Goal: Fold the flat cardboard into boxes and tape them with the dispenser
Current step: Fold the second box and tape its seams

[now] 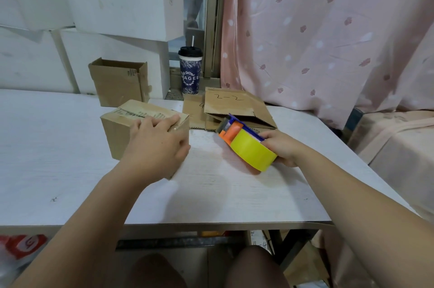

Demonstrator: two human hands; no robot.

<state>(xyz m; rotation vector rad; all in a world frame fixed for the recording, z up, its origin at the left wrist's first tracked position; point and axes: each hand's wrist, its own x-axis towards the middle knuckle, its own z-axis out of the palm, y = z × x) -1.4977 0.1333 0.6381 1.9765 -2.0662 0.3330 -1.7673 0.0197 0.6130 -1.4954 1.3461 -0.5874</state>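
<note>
A closed brown cardboard box (122,130) with tape along its top stands on the white table (70,170). My left hand (157,144) grips its near right corner, fingers over the top edge and thumb down its right side. My right hand (281,147) holds the tape dispenser (244,142), which has a blue frame, orange roller and a yellow tape roll, and is tilted just above the table to the right of the box. Flat cardboard (234,104) marked "2-2" lies behind the dispenser. An open-topped box (118,82) stands at the back.
A dark cup (190,71) with a lid and straw stands at the back by the window frame. White foam blocks (112,1) are stacked behind the table on the left. A pink curtain (328,29) hangs at the right. More cardboard lies under the table.
</note>
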